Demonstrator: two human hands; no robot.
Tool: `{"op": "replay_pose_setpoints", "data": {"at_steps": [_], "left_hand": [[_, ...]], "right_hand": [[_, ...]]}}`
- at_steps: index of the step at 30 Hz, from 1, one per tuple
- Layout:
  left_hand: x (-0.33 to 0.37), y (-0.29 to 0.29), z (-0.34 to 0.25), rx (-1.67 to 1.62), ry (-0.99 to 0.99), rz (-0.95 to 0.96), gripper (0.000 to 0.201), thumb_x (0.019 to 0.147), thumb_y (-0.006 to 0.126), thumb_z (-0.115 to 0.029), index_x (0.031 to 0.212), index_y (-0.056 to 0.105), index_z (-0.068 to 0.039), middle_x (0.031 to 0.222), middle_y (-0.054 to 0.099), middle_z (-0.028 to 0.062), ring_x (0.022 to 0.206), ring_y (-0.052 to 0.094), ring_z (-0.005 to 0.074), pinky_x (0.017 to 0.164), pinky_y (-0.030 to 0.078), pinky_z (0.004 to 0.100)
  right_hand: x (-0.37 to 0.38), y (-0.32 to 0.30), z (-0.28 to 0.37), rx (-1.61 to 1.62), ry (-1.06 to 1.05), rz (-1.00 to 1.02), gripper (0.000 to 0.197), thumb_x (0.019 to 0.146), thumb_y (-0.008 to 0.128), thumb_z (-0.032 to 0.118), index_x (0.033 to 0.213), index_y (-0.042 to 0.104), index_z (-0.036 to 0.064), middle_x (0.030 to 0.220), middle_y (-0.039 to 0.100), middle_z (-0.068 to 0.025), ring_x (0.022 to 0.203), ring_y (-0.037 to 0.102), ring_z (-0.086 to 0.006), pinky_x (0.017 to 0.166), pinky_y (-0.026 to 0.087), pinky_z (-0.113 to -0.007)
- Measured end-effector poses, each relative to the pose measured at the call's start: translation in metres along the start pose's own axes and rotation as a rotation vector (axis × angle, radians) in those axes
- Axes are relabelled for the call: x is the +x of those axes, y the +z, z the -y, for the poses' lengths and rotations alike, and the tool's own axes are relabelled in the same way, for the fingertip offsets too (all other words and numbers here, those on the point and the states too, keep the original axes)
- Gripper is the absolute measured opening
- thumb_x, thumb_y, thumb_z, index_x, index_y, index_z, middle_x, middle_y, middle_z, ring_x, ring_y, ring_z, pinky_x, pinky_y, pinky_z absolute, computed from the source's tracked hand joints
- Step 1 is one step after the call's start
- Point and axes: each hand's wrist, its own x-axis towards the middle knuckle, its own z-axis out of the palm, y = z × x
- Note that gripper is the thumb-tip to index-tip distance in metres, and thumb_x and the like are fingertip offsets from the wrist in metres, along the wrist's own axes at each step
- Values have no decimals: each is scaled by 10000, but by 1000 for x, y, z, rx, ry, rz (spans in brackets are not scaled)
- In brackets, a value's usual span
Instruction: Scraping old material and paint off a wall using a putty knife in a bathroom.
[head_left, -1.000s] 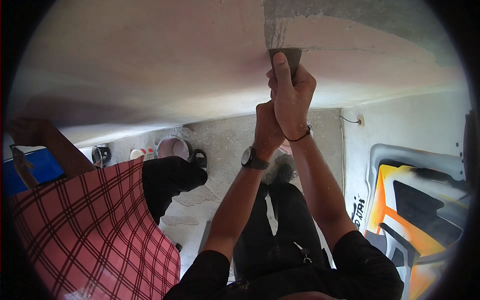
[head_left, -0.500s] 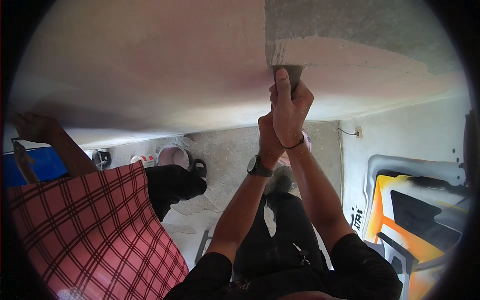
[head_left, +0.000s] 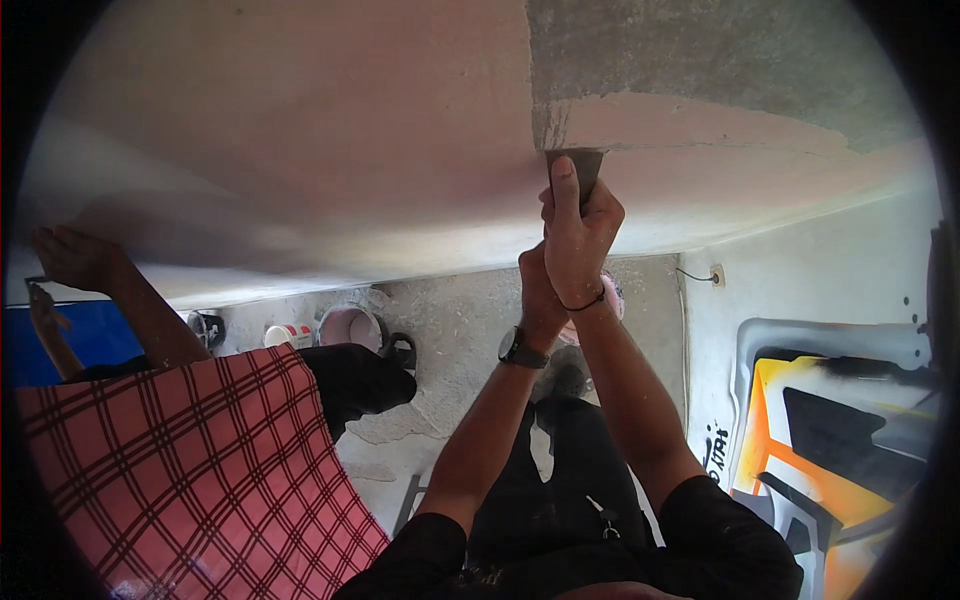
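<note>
A co-worker in a pink plaid shirt (head_left: 200,450) rests one hand (head_left: 80,260) near the wall (head_left: 350,130). A bucket (head_left: 350,328) stands on the floor. The left hand (head_left: 537,285) meets the right; its fingers' grip cannot be told. The flat scraper (head_left: 588,166) touches the wall below a grey strip (head_left: 556,126), grasped by the right hand (head_left: 585,235), thumb along its blade.

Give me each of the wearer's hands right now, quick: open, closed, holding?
Right hand: closed, holding a dark flat scraper, thumb on its face.
Left hand: partly hidden behind the right; its grip can't be told.
</note>
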Motion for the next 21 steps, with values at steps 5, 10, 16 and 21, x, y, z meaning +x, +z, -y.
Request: {"op": "replay_pose_setpoints", "data": {"at_steps": [5,10,16,21], "left_hand": [[1,-1,3,-27,-99,89,307,741,761,-194,926,629,12,796,681,167,744,690,265,623,506,335],[-2,1,3,-90,-120,55,307,737,759,-192,914,627,22,787,678,174,733,687,255,612,498,330],[6,-7,5,-53,-64,29,310,737,759,-192,909,624,27,784,676,174,712,679,260,610,499,336],[11,-23,8,-88,-120,52,296,731,761,-182,882,621,30,770,672,175,691,673,272,593,497,338]], "right_hand": [[-1,-3,1,9,-11,19,410,971,626,326,723,579,2,590,553,1,543,476,-59,491,359,-240],[-2,-1,1,4,-33,-16,419,969,625,340,726,583,2,587,557,-3,538,481,-61,491,364,-240],[1,12,-1,-55,-42,-20,418,967,628,345,732,591,2,603,573,-13,543,490,-69,499,375,-246],[-1,29,-4,-95,-50,-14,406,965,634,328,728,587,1,598,566,-10,543,488,-67,498,372,-248]]}}
